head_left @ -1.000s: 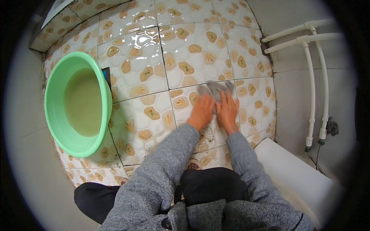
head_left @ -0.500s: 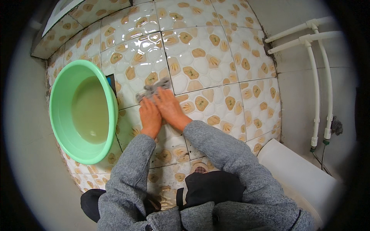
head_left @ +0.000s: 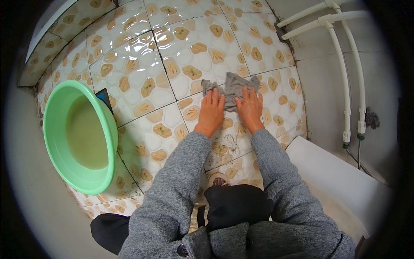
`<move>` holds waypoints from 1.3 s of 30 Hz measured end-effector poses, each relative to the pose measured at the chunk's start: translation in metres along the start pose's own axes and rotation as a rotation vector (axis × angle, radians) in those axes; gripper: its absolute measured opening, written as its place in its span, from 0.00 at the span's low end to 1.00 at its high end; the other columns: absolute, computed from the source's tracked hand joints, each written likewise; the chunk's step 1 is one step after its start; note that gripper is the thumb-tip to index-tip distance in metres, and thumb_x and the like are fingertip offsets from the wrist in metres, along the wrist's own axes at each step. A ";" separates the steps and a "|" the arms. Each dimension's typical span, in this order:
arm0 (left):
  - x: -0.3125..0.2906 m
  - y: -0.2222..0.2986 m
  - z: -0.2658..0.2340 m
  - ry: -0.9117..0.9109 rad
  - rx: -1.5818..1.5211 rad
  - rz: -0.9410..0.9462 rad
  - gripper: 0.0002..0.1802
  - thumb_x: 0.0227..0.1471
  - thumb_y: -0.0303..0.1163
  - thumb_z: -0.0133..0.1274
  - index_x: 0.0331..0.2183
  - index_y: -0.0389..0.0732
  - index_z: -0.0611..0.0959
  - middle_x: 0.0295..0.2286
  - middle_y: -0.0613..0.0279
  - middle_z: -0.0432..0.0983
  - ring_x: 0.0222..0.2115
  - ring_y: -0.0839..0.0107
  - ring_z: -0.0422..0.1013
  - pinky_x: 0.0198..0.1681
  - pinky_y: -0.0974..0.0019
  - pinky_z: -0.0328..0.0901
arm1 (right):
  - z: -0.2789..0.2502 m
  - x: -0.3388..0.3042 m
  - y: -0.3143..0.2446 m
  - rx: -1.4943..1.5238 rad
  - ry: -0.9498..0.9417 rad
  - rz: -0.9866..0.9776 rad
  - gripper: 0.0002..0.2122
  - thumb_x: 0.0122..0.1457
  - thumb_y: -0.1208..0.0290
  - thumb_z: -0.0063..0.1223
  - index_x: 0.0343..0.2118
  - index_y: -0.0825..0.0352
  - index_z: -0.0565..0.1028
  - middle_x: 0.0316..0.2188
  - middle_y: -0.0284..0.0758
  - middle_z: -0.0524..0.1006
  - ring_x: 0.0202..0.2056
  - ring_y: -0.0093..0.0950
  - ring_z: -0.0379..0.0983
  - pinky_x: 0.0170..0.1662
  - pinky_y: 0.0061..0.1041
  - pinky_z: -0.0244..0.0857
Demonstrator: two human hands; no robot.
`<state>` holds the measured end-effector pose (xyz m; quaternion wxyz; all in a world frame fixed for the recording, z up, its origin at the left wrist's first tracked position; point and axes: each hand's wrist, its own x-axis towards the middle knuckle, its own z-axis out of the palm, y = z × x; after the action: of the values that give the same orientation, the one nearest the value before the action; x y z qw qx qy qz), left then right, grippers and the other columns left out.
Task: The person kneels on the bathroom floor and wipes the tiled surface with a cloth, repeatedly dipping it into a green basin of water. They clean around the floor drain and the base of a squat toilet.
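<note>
A wet grey cloth point(head_left: 235, 86) lies crumpled on the patterned tile floor point(head_left: 161, 130), in front of me and right of the middle. My left hand point(head_left: 210, 113) presses down on its left end, fingers stretched out and lying flat. Over the cloth's right part rests my right hand point(head_left: 250, 108), its fingers also extended and slightly spread. A gap separates the two hands, and the cloth reaches past the fingertips. Both forearms, in grey sleeves, come up from below.
At the left stands a green basin point(head_left: 113, 142) with murky water, a dark flat object point(head_left: 104, 100) beside its rim. White pipes point(head_left: 340, 77) run along the right wall. A white panel point(head_left: 327, 172) stands at lower right. My shoe point(head_left: 219, 179) is close below the hands.
Both hands have slid right across the tiles with the cloth. They were close together and are now apart, and the cloth is more spread out. The view has shifted slightly.
</note>
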<state>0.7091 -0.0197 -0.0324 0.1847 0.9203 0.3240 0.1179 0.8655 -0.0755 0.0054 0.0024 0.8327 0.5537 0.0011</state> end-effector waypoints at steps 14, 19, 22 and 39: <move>-0.114 -0.044 -0.050 -0.332 0.012 0.122 0.37 0.47 0.36 0.55 0.56 0.33 0.63 0.59 0.41 0.51 0.59 0.47 0.51 0.58 0.52 0.55 | -0.013 -0.094 -0.074 -0.073 -0.202 -0.490 0.29 0.52 0.69 0.53 0.57 0.71 0.62 0.58 0.55 0.59 0.56 0.45 0.59 0.59 0.39 0.49; -0.114 -0.051 -0.051 -0.386 0.007 0.057 0.40 0.49 0.38 0.54 0.58 0.32 0.58 0.60 0.41 0.47 0.61 0.46 0.48 0.59 0.51 0.53 | -0.017 -0.096 -0.109 -0.032 -0.404 -0.216 0.30 0.60 0.62 0.48 0.64 0.61 0.53 0.64 0.49 0.50 0.62 0.41 0.51 0.61 0.38 0.45; -0.114 -0.046 -0.051 -0.403 0.014 0.034 0.41 0.49 0.38 0.54 0.59 0.32 0.57 0.61 0.41 0.46 0.61 0.46 0.47 0.59 0.50 0.52 | -0.016 -0.098 -0.115 -0.022 -0.395 -0.168 0.30 0.60 0.61 0.48 0.64 0.60 0.53 0.64 0.48 0.50 0.62 0.41 0.52 0.61 0.38 0.46; -0.105 -0.032 -0.039 -0.434 -0.113 -0.126 0.33 0.57 0.41 0.42 0.59 0.35 0.59 0.63 0.48 0.42 0.63 0.51 0.42 0.63 0.54 0.45 | 0.001 -0.103 -0.126 -0.026 -0.335 -0.039 0.33 0.57 0.57 0.49 0.64 0.62 0.53 0.64 0.48 0.50 0.62 0.40 0.52 0.60 0.47 0.46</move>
<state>0.5982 -0.0537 -0.0207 0.3081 0.8903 0.3264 -0.0767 0.7096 -0.1222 0.0038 0.1054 0.8102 0.5615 -0.1307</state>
